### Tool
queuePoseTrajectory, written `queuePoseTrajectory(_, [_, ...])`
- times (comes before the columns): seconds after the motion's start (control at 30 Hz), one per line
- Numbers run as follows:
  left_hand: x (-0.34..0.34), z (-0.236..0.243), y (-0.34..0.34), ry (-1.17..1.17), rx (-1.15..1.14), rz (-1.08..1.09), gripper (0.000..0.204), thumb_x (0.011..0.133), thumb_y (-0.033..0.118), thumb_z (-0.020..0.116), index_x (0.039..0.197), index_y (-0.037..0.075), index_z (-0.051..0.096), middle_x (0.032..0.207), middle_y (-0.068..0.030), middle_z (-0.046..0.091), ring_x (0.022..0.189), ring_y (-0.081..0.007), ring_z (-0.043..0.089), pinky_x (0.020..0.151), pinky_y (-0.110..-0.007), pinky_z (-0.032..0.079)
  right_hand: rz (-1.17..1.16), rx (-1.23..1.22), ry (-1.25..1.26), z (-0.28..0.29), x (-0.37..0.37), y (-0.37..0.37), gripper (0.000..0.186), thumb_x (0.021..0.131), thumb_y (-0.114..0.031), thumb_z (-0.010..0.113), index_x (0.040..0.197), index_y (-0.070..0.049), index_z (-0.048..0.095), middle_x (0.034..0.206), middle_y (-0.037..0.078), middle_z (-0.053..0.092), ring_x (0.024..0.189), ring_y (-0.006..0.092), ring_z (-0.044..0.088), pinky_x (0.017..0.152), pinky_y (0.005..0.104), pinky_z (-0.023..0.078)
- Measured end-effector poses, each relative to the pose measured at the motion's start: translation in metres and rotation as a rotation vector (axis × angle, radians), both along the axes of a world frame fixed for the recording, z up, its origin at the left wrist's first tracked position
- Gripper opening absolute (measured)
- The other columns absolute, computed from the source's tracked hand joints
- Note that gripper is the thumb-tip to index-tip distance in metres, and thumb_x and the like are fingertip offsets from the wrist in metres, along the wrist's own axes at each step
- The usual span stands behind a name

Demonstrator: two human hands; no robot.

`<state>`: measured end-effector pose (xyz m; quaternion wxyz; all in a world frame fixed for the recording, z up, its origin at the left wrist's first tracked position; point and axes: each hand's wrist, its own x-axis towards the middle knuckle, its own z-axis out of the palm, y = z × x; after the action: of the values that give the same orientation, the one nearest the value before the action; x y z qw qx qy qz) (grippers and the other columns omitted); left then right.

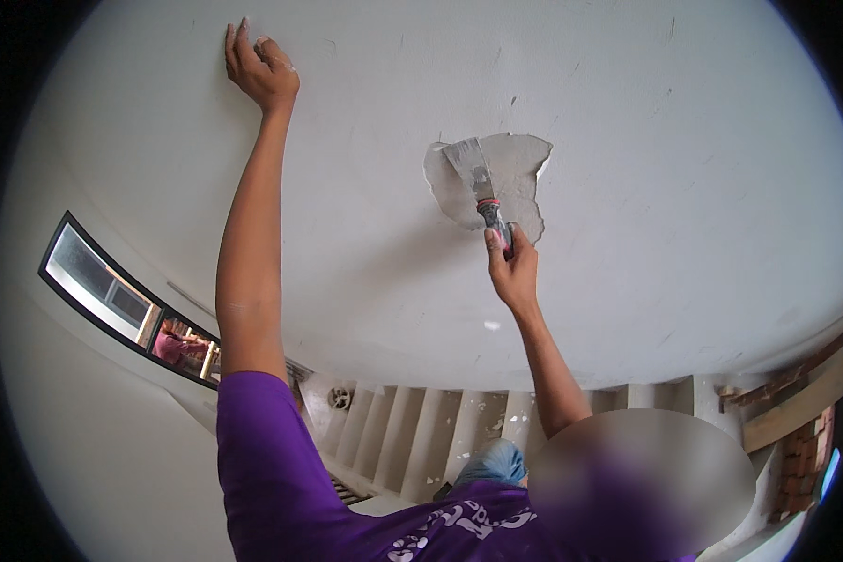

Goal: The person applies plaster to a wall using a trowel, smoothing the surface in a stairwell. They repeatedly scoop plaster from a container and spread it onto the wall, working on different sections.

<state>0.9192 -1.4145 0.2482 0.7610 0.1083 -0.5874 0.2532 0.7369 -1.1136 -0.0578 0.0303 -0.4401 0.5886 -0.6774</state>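
In the upper middle of the head view, my right hand [515,267] is closed round the dark and red handle of a putty knife [476,173]. The knife's broad metal blade points up and lies over a bare patch [515,169] in the white wall, where the coating has come away with ragged edges. Greyish smears cover part of the blade. Up at the left, my left hand [260,70] rests against the wall with its fingers apart, holding nothing; whitish dust marks the fingertips.
Below the wall runs a flight of pale stairs [431,436] spotted with white flakes. A dark-framed window [103,286] at the left shows another person [178,345] beyond it. Bricks [804,468] and a wooden board [801,403] are at the lower right.
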Motion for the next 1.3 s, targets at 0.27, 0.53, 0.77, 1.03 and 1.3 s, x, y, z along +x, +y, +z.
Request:
queuePoseTrajectory(0.27, [0.001,0.001,0.000,-0.003,-0.012,-0.011,0.041,0.093,0.018,0.046,0.130,0.002,0.053,0.138,-0.0209,0.047,0.131,-0.0358,0.041,0.108,-0.050,0.026,0.114,-0.045,-0.064,-0.007,0.024,-0.027,0.029,0.095,-0.025,0.060,0.087,0.002,0.053,0.058,0.007,0.046,0.054,0.0093,0.041,0.047,0.0308,0.033])
queuePoseTrajectory(0.53, [0.001,0.002,0.001,0.013,0.002,0.022,0.041,0.093,0.020,0.045,0.129,0.003,0.053,0.139,-0.0199,0.046,0.131,-0.0353,0.041,0.109,-0.050,0.025,0.145,0.006,-0.108,-0.009,0.029,-0.045,0.038,0.097,-0.035,0.057,0.082,-0.001,0.050,0.060,0.001,0.042,0.059,0.0091,0.035,0.051,0.0296,0.032])
queuePoseTrajectory(0.77, [0.004,0.004,-0.003,-0.010,-0.028,0.022,0.041,0.093,0.018,0.046,0.130,0.003,0.053,0.139,-0.0206,0.046,0.131,-0.0352,0.041,0.109,-0.050,0.025,0.200,-0.021,-0.189,-0.013,0.032,-0.034,0.038,0.097,-0.036,0.057,0.083,-0.001,0.052,0.064,-0.001,0.043,0.061,0.0075,0.038,0.053,0.0269,0.033])
queuePoseTrajectory(1.03, [0.002,0.004,0.000,0.004,-0.030,0.072,0.041,0.093,0.019,0.046,0.130,0.003,0.053,0.137,-0.0200,0.049,0.130,-0.0357,0.043,0.107,-0.050,0.027,0.151,-0.212,-0.144,0.034,0.019,-0.046,0.034,0.099,-0.032,0.052,0.085,-0.001,0.052,0.067,-0.002,0.044,0.061,0.0081,0.037,0.054,0.0279,0.033])
queuePoseTrajectory(1.3, [0.000,-0.001,0.000,0.000,0.021,0.071,0.041,0.094,0.020,0.045,0.128,-0.001,0.054,0.136,-0.0211,0.049,0.130,-0.0348,0.043,0.108,-0.048,0.029,0.442,-0.264,-0.638,-0.038,0.050,-0.034,0.034,0.104,-0.041,0.039,0.102,-0.008,0.043,0.071,0.000,0.049,0.055,0.0075,0.046,0.044,0.0229,0.037])
